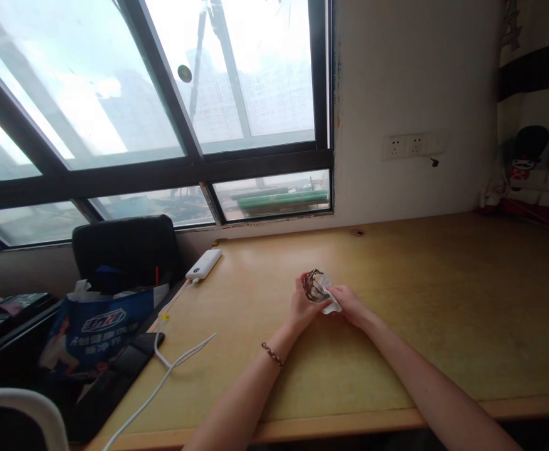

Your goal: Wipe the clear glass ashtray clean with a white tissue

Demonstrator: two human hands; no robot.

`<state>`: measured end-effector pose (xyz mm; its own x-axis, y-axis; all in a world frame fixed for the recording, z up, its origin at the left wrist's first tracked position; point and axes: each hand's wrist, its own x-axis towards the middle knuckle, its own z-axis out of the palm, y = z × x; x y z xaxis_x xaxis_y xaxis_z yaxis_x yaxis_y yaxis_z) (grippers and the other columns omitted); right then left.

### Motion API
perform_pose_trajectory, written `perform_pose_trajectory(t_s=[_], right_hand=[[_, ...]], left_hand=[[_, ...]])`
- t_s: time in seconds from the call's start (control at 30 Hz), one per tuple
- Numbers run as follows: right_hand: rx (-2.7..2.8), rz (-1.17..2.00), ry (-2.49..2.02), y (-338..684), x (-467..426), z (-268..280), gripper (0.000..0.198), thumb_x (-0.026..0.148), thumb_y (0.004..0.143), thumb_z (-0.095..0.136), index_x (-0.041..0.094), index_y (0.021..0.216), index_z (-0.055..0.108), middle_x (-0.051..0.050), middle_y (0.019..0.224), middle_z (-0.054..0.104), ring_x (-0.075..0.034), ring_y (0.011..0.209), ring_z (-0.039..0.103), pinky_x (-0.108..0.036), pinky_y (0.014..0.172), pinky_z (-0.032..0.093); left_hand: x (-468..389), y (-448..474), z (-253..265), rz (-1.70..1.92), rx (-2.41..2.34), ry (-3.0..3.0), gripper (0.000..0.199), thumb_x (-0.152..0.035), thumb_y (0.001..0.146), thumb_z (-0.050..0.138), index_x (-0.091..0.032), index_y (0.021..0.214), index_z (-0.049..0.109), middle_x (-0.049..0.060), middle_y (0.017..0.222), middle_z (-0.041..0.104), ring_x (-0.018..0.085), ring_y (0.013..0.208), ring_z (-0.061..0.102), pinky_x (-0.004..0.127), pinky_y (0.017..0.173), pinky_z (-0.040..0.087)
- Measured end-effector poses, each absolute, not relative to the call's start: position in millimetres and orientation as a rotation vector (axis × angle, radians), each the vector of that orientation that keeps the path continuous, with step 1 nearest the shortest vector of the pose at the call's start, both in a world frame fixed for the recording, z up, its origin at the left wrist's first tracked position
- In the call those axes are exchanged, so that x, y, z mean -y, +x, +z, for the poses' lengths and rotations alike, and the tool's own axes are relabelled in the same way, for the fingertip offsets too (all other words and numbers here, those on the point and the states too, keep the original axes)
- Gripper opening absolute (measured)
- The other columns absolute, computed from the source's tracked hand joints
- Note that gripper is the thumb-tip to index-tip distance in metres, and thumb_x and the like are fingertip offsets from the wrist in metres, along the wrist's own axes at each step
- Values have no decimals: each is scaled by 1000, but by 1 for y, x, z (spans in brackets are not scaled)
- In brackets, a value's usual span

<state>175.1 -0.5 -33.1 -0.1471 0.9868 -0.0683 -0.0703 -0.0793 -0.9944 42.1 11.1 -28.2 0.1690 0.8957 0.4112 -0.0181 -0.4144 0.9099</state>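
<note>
My left hand [303,305] is wrapped round a small, round, dark brown object [313,285] with a glossy, streaked look, perhaps a glass or a bowl; its exact kind is too small to tell. My right hand [347,300] pinches a white tissue [333,305] and presses it against the right side of that object. Both hands meet over the middle of the table, with a braided bracelet [273,354] on the left wrist. The lower part of the brown object is hidden by my fingers.
On the wooden table [444,313], a white power bank [203,264] lies at the left edge, its white cable [164,369] trailing toward the front. Beyond that edge stand a black chair [126,247] and a blue bag [100,332]. A window and a wall with sockets [413,145] rise behind.
</note>
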Motion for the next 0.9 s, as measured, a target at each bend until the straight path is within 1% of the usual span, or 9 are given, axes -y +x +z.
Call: perform_pose_trajectory(t_s=[0.03, 0.13, 0.2, 0.3, 0.43, 0.53, 0.63, 0.77, 0.9], right_hand=[[1248, 1345, -1159, 176, 0, -33, 44, 52, 71, 46, 10, 73, 60, -3, 56, 59, -12, 45, 50, -21, 40, 36], [1348, 916, -1324, 181, -3, -34, 44, 51, 72, 44, 12, 59, 59, -3, 53, 58, -13, 49, 51, -21, 45, 36], [1367, 734, -1403, 184, -5, -34, 45, 50, 74, 40, 13, 55, 58, -4, 51, 57, -13, 50, 50, -21, 46, 35], [1330, 856, -1384, 184, -8, -36, 45, 51, 74, 39, 14, 60, 61, -3, 50, 57, -14, 47, 50, -22, 44, 34], [1312, 1025, -1320, 180, -8, -39, 41, 49, 72, 42, 14, 62, 60, 0, 45, 53, -13, 42, 46, -22, 42, 32], [1420, 877, -1376, 180, -7, -40, 36, 44, 72, 43, 15, 52, 54, 1, 44, 50, -11, 42, 43, -21, 42, 28], [1472, 679, -1429, 181, -4, -37, 39, 43, 75, 41, 16, 47, 48, 0, 43, 48, -11, 43, 42, -21, 43, 24], [1523, 501, -1354, 178, 4, -28, 41, 45, 80, 36, 17, 53, 50, -1, 47, 50, -11, 44, 43, -22, 46, 24], [1544, 485, -1289, 173, 12, -21, 41, 44, 83, 34, 17, 57, 49, -1, 47, 48, -11, 43, 40, -22, 45, 23]], left_hand=[[-11, 42, -28, 1360, -820, 1596, 80, -17, 47, 75, -20, 113, 31, 8, 108, 51, 20, 100, 51, 35, 90, 38], [-15, 41, -32, 1284, -662, 1484, 78, -15, 48, 75, -20, 114, 33, 9, 111, 51, 20, 99, 52, 37, 88, 40], [-19, 41, -36, 1225, -604, 1359, 75, -14, 48, 75, -19, 112, 36, 9, 110, 52, 21, 96, 54, 39, 85, 42], [-24, 41, -37, 1178, -608, 1177, 65, -16, 48, 75, -17, 105, 44, 10, 109, 55, 21, 91, 57, 39, 84, 43], [-24, 36, -32, 1126, -596, 1038, 52, -24, 56, 71, -13, 103, 52, 10, 103, 58, 21, 88, 58, 35, 81, 44], [-20, 33, -27, 1059, -554, 1015, 46, -28, 63, 66, -12, 104, 55, 10, 103, 59, 21, 88, 58, 34, 81, 44], [-19, 32, -26, 999, -538, 985, 40, -35, 69, 60, -12, 102, 56, 11, 104, 59, 20, 85, 59, 35, 80, 44], [-26, 32, -31, 968, -546, 835, 45, -50, 75, 47, -12, 98, 56, 11, 96, 61, 19, 79, 60, 35, 75, 47], [-32, 32, -32, 924, -620, 733, 60, -63, 73, 35, -8, 85, 58, 11, 72, 62, 19, 64, 60, 35, 61, 49]])
